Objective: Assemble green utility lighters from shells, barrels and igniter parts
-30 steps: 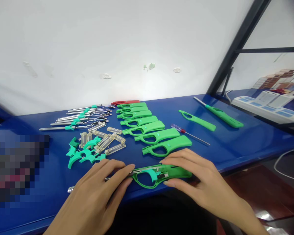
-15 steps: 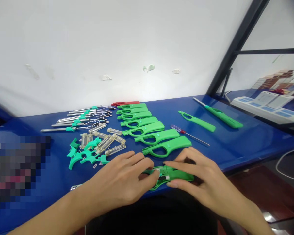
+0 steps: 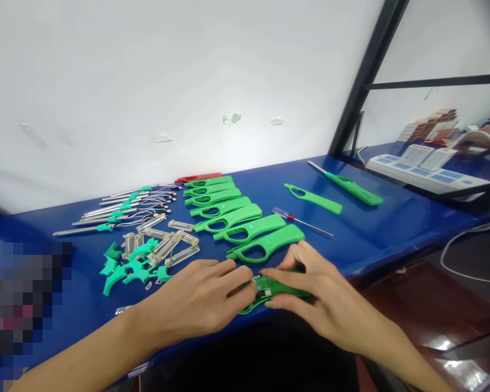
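At the table's front edge lies an open green lighter housing (image 3: 288, 279), with a black and white part (image 3: 264, 293) showing inside. My right hand (image 3: 314, 286) grips its right part between thumb and fingers. My left hand (image 3: 214, 294) is closed in a pinch over its left end, thumb and forefinger pressed together at the inner parts. Those fingertips hide whatever is between them. Just beyond my hands, several green lighter housing halves (image 3: 273, 243) lie in a row. Turquoise triggers (image 3: 136, 272) and clear fuel tanks (image 3: 182, 255) are loosely piled left of the row.
Metal lighter tubes with wires (image 3: 79, 231) lie at the back left, and a red housing (image 3: 198, 178) tops the row. A screwdriver (image 3: 302, 220), a single green half (image 3: 314, 200) and an assembled lighter (image 3: 353, 189) lie on the right. A power strip (image 3: 427, 171) sits beyond the black frame (image 3: 361, 81).
The view has shifted, so most things appear farther left. Both hands stay on the housing; the left fingertips now cover more of its inner parts.
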`<state>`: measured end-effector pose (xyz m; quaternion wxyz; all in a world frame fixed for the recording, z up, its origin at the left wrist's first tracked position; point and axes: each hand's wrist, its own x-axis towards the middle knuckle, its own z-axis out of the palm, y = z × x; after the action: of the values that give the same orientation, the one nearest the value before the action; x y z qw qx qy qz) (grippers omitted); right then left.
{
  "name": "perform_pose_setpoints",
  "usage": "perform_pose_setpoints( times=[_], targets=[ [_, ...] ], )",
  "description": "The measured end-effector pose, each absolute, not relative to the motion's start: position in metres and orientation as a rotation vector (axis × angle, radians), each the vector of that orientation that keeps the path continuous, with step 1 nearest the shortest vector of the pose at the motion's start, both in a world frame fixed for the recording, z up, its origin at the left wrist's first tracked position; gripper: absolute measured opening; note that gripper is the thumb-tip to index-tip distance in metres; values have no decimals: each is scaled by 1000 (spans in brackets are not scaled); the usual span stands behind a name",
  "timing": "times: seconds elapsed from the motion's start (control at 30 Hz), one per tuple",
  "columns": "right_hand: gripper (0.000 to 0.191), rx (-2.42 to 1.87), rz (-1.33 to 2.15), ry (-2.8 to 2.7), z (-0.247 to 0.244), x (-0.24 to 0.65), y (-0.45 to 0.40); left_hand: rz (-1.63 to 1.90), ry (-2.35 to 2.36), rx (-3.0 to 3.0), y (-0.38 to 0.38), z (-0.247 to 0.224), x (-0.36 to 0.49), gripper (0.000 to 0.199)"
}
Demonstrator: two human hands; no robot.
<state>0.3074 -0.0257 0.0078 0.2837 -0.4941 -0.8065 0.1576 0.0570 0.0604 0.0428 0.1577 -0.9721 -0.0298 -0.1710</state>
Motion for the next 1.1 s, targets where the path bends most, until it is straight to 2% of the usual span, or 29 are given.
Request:
perform_pose_setpoints(
  times=[0.37, 0.6, 0.7, 0.83, 1.1],
  targets=[
    [34, -1325, 383, -2158, 7, 309, -24, -511, -116, -2805, 60, 43, 54, 33],
    [34, -1331, 339, -2104, 4, 308, -25, -461, -386, -2829, 40, 41, 35, 37],
    [36, -1312, 312, -2077, -2, 310, -24, -580, -599, -2812, 27, 42, 15, 38],
    [40, -1318, 284, -2063, -6, 313, -23, -811, -864, -2790, 16, 35, -6, 28],
    [40, -1288, 203, -2045, -4, 313, -24, -987, -986, -2788, 11, 26, -8, 24]
  ],
)
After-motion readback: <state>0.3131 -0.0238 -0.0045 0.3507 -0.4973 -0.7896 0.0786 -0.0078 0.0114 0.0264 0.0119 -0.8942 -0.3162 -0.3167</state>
